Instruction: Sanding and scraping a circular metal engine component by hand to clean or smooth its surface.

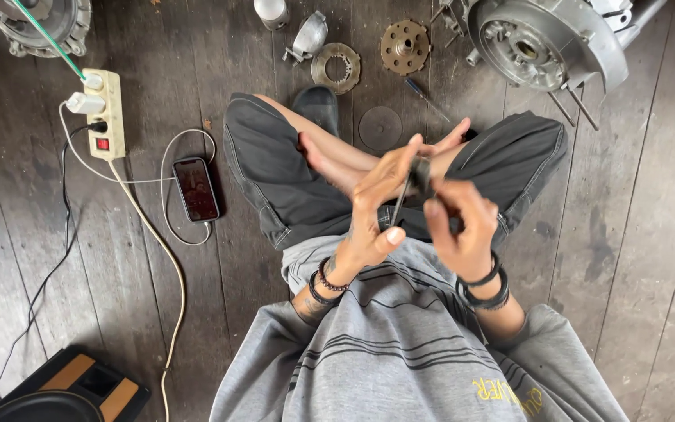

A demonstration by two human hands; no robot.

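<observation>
Across the far right corner of the plank floor (650, 234) lies a large engine casing (548, 47), with a rusty sprocket (405, 47), a toothed ring (336, 66) and a dark disc (380, 128) loose along the far edge. A power strip (106, 114) and a charging phone (196, 189) sit toward the left side. Above the crossed legs, the left hand (373, 215) pinches a thin rod (398, 205), fingers closed on it, while the right hand (462, 227) grips a small dark part (422, 175) at the rod's upper end. Judging by this, the step is working rod and part together; next calls for steady alignment and a firm hold
</observation>
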